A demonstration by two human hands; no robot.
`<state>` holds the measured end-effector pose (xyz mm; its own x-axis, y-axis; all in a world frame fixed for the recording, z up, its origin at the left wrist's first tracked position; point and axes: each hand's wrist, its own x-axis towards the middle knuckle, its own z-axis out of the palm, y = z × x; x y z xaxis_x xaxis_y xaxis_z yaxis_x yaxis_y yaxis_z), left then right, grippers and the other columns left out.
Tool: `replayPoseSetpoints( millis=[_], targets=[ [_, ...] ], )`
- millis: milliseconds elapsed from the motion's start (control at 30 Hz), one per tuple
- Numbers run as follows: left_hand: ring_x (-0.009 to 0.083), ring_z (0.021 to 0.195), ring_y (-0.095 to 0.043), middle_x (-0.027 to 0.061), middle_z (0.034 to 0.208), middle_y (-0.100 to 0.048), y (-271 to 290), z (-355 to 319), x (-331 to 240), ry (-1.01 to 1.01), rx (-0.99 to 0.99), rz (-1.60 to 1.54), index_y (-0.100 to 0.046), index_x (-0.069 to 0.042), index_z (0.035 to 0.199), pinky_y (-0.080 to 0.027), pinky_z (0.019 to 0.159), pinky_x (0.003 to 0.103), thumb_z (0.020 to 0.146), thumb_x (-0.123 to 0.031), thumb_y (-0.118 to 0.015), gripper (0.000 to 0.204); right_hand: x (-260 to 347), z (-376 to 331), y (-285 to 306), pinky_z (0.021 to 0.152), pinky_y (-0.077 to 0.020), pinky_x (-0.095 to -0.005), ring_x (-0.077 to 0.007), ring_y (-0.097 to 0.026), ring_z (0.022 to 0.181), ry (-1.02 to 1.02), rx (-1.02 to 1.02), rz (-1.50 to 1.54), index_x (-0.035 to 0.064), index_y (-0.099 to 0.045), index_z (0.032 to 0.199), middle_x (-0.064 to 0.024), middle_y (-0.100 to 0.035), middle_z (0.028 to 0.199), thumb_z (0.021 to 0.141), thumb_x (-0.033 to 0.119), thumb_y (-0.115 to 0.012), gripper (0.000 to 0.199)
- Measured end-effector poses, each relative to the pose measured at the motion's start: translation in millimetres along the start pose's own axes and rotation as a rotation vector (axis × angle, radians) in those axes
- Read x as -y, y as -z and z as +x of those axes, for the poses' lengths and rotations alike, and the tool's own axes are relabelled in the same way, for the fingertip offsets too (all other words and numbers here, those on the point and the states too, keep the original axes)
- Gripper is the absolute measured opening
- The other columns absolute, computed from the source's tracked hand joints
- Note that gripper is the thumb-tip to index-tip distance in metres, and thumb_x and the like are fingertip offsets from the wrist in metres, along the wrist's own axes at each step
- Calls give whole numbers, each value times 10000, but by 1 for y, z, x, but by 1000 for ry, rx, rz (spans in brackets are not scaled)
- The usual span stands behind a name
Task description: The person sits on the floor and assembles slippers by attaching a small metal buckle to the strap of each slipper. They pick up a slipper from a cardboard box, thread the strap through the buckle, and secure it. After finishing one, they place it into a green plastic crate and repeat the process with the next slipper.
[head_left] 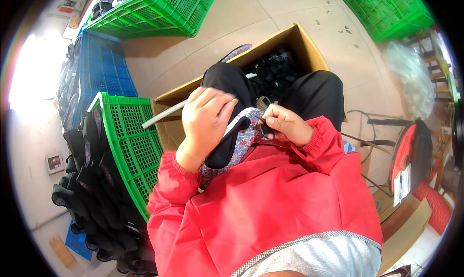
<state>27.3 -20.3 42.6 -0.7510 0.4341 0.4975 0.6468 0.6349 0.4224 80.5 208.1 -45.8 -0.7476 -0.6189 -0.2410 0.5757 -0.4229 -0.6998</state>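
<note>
A shoe upper (pixel 245 127), black with a grey and red floral-patterned lining, lies across my lap. My right hand (pixel 285 122) is closed in a pinch at its right end, with a small dark part between thumb and fingers. My left hand (pixel 208 115) is raised above the upper's left side, fingers curled together and slightly blurred. What those fingers hold, if anything, is hidden. A white rod (pixel 164 113) runs behind my left hand; whether I grip it cannot be seen.
An open cardboard box (pixel 309 47) with black pieces stands by my knees. A green crate (pixel 133 142) is at left, beside piled black shoe uppers (pixel 92 190). A blue crate (pixel 106 67) and another green crate (pixel 164 11) stand beyond. A red-and-black seat (pixel 413 149) is at right.
</note>
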Motion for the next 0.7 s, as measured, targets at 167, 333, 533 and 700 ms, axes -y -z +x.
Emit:
replayPoseSetpoints(
  millis=[167,333,533,700],
  targets=[
    [311,1066,-628,122,1079,-691,-14,18,-7,120,97,385,-712,-12,1039,-496,933,390,812,-40,-687,231,15,-3,-1,748,-465,-252,-93,-543,801,30,-74,-213,27,-518,1033,-28,-559,906,1045,191,-523,165],
    [309,1001,-640,114,1054,-688,-1,-7,7,161,48,134,-697,-36,966,-512,893,367,816,-37,-685,150,18,1,2,756,-484,-271,-106,-585,825,51,-76,-434,18,-548,1017,-48,-605,899,1026,208,-559,191],
    [247,851,-646,83,877,-643,-1,-32,-16,393,316,-80,-642,-43,904,-525,747,338,754,-110,-773,211,8,14,9,750,-505,-361,-269,-668,845,186,-73,-772,26,-582,1012,-132,-671,912,979,290,-612,267],
    [254,760,-642,76,793,-646,-20,-44,-17,347,194,-58,-642,-46,815,-506,691,353,751,-89,-761,142,15,17,4,718,-505,-299,-166,-654,794,197,-67,-947,21,-576,1047,-97,-661,889,999,223,-602,209]
  ],
)
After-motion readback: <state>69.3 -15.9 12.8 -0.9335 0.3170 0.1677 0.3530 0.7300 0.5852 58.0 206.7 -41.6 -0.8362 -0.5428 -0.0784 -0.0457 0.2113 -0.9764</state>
